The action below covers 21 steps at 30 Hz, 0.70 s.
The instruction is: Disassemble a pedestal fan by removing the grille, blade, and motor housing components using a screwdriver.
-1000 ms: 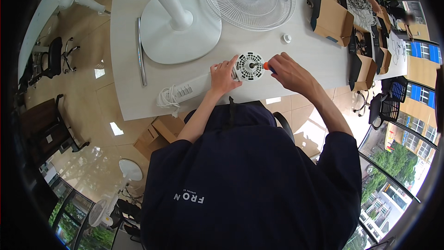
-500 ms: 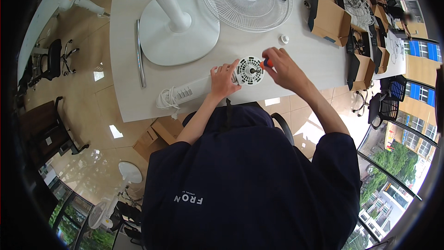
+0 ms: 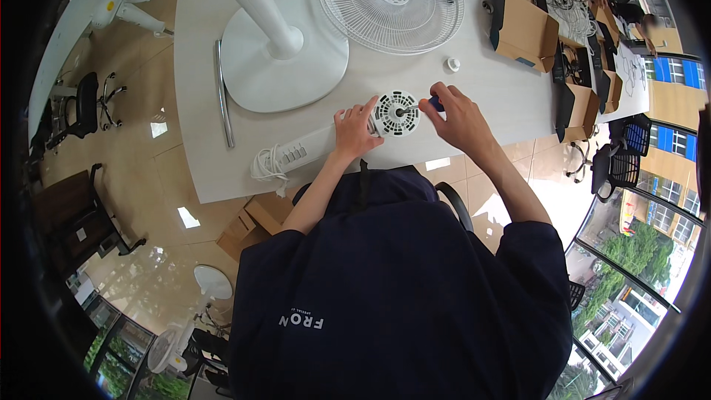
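Observation:
A round white fan motor housing (image 3: 396,126) with a slotted face and a metal shaft in its middle lies near the table's front edge. My left hand (image 3: 354,132) grips its left side, index finger and thumb spread along the rim. In my right hand (image 3: 459,120) is a screwdriver (image 3: 437,104), its dark blue handle pinched in the fingers. The blade points left to the middle of the housing; whether it touches the shaft I cannot tell. Left of the housing extends a white body (image 3: 300,152) with a row of square buttons or sockets, and a coiled white cord (image 3: 268,164).
A white fan base with a pole (image 3: 285,48) stands at the back left, beside a metal tube (image 3: 224,96). Behind the housing lie a fan grille (image 3: 392,18) and a small white cap (image 3: 452,64). Open cardboard boxes (image 3: 526,26) and tangled cables (image 3: 569,4) occupy the right side.
The screwdriver has turned in my right hand: its orange side showed before, dark blue shows now. That hand has shifted slightly. My left hand keeps its hold on the housing.

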Motion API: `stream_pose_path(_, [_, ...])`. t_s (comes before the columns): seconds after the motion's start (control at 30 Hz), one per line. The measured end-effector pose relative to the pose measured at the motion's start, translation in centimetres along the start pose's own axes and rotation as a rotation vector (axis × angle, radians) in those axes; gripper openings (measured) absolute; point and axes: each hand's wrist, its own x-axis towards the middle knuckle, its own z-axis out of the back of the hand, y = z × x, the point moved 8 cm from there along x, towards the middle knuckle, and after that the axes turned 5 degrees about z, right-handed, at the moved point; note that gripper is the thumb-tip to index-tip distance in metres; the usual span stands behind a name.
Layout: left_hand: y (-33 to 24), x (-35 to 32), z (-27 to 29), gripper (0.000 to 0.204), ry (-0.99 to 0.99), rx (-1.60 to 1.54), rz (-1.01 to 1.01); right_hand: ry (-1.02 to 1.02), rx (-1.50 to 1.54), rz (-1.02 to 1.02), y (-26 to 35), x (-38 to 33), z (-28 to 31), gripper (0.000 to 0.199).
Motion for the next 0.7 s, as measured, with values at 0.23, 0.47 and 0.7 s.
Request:
stream_pose_path(0.23, [-0.2, 0.1, 0.3, 0.102, -0.012, -0.017, -0.015, -0.143, 0.028, 0.169, 1.3, -0.4, 0.4, 0.033])
stream_pose_path(0.47, [0.0, 0.2, 0.1, 0.103, -0.025, -0.005, -0.024, 0.058, -0.053, -0.198, -2.1, 0.3, -0.2, 0.029])
stream_pose_path(0.7, [-0.1, 0.1, 0.2, 0.103, -0.021, -0.01, -0.024, -0.054, 0.055, -0.058, -0.8, 0.1, -0.2, 0.026])
